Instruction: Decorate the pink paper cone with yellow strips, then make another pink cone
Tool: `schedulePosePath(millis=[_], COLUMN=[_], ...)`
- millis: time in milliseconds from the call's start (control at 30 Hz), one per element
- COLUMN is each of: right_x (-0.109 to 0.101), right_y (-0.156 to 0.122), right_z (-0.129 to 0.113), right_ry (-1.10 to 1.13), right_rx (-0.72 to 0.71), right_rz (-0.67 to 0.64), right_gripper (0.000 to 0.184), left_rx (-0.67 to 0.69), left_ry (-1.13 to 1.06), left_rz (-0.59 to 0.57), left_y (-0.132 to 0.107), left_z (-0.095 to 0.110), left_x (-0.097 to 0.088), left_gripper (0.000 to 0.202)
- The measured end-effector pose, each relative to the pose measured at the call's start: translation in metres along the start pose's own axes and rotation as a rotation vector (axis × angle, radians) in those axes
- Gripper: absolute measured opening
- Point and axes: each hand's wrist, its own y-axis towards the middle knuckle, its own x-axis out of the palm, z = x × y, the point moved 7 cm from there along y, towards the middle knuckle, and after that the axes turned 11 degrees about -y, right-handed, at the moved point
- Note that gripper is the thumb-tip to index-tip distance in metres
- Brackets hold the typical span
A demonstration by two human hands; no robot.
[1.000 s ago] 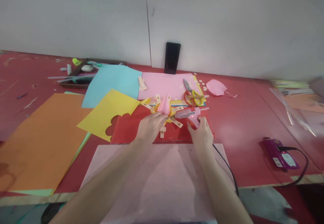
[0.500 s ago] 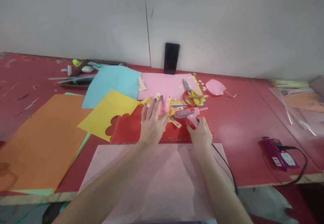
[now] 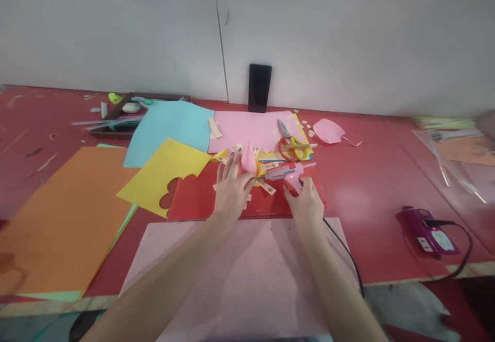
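My left hand (image 3: 232, 187) rests on the red paper sheet (image 3: 193, 197) with fingers spread, its fingertips against a small pink paper cone (image 3: 248, 159) that stands among yellow and beige paper strips. My right hand (image 3: 305, 202) is closed round the handle of a pink glue gun (image 3: 288, 173), whose nozzle points left toward the cone. A black cord (image 3: 344, 254) trails from the gun toward me.
Yellow (image 3: 166, 169), blue (image 3: 170, 125), orange (image 3: 65, 213) and pink (image 3: 251, 128) sheets lie around. Scissors (image 3: 290, 143) sit behind the gun. A black phone (image 3: 259, 88) leans on the wall. A purple power adapter (image 3: 429, 231) lies at right, a pale pink sheet (image 3: 240, 275) nearest me.
My left hand has gone from pinching the cone's base to lying with fingers spread beside it. The right hand stays on the glue gun.
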Motion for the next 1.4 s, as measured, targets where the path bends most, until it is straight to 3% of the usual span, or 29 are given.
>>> schedulePosePath(millis=[767,967,1133,1267,1400], right_x=[0.000,-0.005,-0.009,-0.009,-0.006], right_y=[0.000,0.004,0.008,0.010,0.010], right_z=[0.002,0.014,0.028,0.030,0.028], right_ry=[0.011,0.054,0.057,0.077,0.090], right_rx=[0.037,0.135,0.209,0.202,0.196], right_rz=[-0.004,0.000,0.010,0.017,-0.002], right_gripper=[0.037,0.047,0.050,0.051,0.051], left_rx=[0.027,0.009,-0.028,-0.022,0.021], left_ry=[0.006,-0.110,-0.285,-0.405,-0.476], left_rz=[0.006,0.127,0.255,0.170,0.077], left_y=[0.001,0.002,0.009,0.031,0.049], left_z=[0.002,0.001,-0.013,-0.015,-0.012], left_x=[-0.001,-0.020,-0.044,-0.048,-0.039], left_gripper=[0.016,0.019,0.017,0.026,0.026])
